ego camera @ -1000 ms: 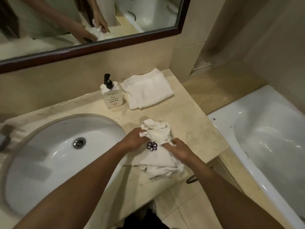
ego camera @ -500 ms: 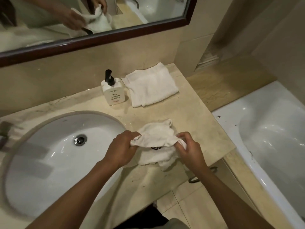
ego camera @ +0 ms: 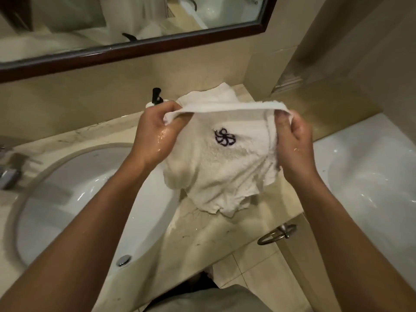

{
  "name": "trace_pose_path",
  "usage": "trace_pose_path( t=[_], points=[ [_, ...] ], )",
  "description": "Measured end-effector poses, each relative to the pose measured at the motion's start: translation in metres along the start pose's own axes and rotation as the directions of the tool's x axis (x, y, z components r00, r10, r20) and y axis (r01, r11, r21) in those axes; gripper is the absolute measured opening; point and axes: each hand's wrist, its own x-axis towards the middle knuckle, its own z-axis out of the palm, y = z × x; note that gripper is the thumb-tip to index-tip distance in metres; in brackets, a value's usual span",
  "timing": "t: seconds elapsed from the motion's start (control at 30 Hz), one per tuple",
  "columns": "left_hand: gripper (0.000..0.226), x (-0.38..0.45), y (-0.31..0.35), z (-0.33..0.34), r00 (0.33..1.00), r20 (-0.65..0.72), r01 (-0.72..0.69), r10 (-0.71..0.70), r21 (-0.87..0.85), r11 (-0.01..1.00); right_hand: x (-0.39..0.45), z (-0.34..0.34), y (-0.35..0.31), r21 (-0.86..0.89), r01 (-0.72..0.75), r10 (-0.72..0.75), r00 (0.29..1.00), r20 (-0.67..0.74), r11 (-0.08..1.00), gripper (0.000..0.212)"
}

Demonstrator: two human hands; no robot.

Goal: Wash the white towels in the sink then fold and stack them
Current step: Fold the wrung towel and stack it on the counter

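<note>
Left hand (ego camera: 155,131) and right hand (ego camera: 295,140) each pinch an upper corner of the white towel (ego camera: 225,167), fingers curled round its hem, which is stretched taut between them. The towel hangs in the air above the marble counter (ego camera: 202,235), its dark embroidered flower emblem (ego camera: 225,137) facing the person; its crumpled lower edge is near the counter, though contact cannot be told. Both hands glisten wet. Behind the held towel, a folded white towel (ego camera: 216,95) lies on the counter beside a soap dispenser (ego camera: 157,97). Sink (ego camera: 85,199) to the left; bathtub (ego camera: 371,176) to the right; mirror (ego camera: 135,23) above.
</note>
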Motion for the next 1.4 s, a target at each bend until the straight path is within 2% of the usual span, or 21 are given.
trace_pose_path(
  t=[0.1,0.2,0.33,0.4,0.43,0.53,0.6,0.67,0.73,0.77,0.8,0.83,0.87,0.9,0.93,1.03,1.1,1.17,1.23,1.3,1.4],
  points=[
    [0.026,-0.004,0.012,0.0,0.997,0.077,-0.001,0.006,-0.062,0.998,0.003,0.004,-0.027,0.166,-0.053,0.047,0.998,0.04,0.985,0.03],
    [0.026,-0.013,0.02,0.005,0.983,0.094,0.177,-0.157,-0.271,0.946,0.004,0.001,-0.039,0.057,-0.117,0.095,0.949,0.3,0.992,0.031],
    [0.039,-0.019,0.017,0.017,0.942,0.188,0.329,-0.28,-0.334,0.883,-0.012,-0.001,-0.023,-0.26,-0.109,0.262,0.681,0.684,0.96,0.072],
    [0.028,-0.031,0.012,0.025,0.913,0.318,0.343,-0.256,-0.257,0.904,-0.034,0.009,-0.001,-0.214,-0.211,0.295,0.529,0.796,0.954,0.053],
    [0.023,-0.038,0.007,0.029,0.892,0.386,0.331,-0.237,-0.198,0.923,-0.046,0.015,0.013,-0.201,-0.265,0.312,0.492,0.813,0.943,0.04],
    [0.019,-0.054,-0.022,0.029,0.809,0.529,0.317,-0.258,-0.023,0.948,-0.081,0.024,0.049,-0.182,-0.294,0.316,0.515,0.797,0.938,0.024],
    [0.023,-0.06,-0.045,0.022,0.743,0.564,0.412,-0.361,0.039,0.91,-0.095,0.022,0.068,-0.188,-0.278,0.315,0.541,0.78,0.942,0.021],
    [0.037,-0.069,-0.064,0.017,0.613,0.635,0.591,-0.47,0.027,0.806,-0.104,0.019,0.079,-0.173,-0.319,0.334,0.566,0.754,0.932,0.021],
    [0.052,-0.077,-0.078,0.017,0.445,0.728,0.783,-0.522,-0.034,0.621,-0.105,0.013,0.087,-0.144,-0.38,0.358,0.586,0.727,0.914,0.014],
    [0.056,-0.078,-0.084,0.02,0.403,0.724,0.838,-0.56,-0.045,0.544,-0.105,0.011,0.09,-0.122,-0.416,0.371,0.592,0.716,0.901,0.009],
    [0.055,-0.078,-0.094,0.025,0.429,0.655,0.842,-0.622,-0.04,0.539,-0.103,0.009,0.092,-0.113,-0.447,0.391,0.599,0.699,0.887,0.005],
    [0.047,-0.078,-0.105,0.032,0.523,0.51,0.787,-0.683,0.018,0.617,-0.102,0.009,0.094,-0.125,-0.454,0.41,0.61,0.678,0.882,0.005],
    [0.035,-0.075,-0.115,0.039,0.664,0.294,0.678,-0.687,0.149,0.72,-0.1,0.009,0.097,-0.172,-0.416,0.421,0.635,0.648,0.893,0.008],
    [0.024,-0.073,-0.124,0.045,0.777,0.132,0.561,-0.615,0.295,0.773,-0.099,0.01,0.103,-0.229,-0.354,0.416,0.664,0.621,0.907,0.01],
    [0.024,-0.071,-0.129,0.051,0.826,0.059,0.502,-0.56,0.376,0.779,-0.098,0.012,0.109,-0.292,-0.295,0.414,0.684,0.6,0.91,0.012],
    [0.058,-0.062,-0.132,0.07,0.781,0.075,0.554,-0.62,0.373,0.744,-0.097,0.016,0.116,-0.416,-0.185,0.405,0.739,0.539,0.89,0.03],
    [0.067,-0.058,-0.133,0.082,0.776,0.038,0.536,-0.629,0.485,0.691,-0.094,0.018,0.115,-0.435,-0.057,0.293,0.815,0.5,0.899,0.041],
    [0.042,-0.056,-0.133,0.089,0.791,-0.02,0.521,-0.612,0.546,0.656,-0.09,0.022,0.116,-0.376,0.017,0.162,0.884,0.438,0.926,0.024],
    [0.02,-0.056,-0.134,0.086,0.805,-0.023,0.538,-0.593,0.45,0.713,-0.086,0.027,0.12,-0.387,0.012,0.146,0.915,0.376,0.922,0.008],
    [0.015,-0.058,-0.136,0.077,0.86,0.027,0.486,-0.51,0.266,0.833,-0.084,0.03,0.128,-0.487,-0.09,0.309,0.867,0.391,0.869,0.016],
    [0.013,-0.06,-0.123,0.056,0.92,0.003,0.391,-0.391,-0.008,0.92,-0.084,0.035,0.136,-0.689,-0.169,0.54,0.757,0.367,0.705,0.075]
  ],
)
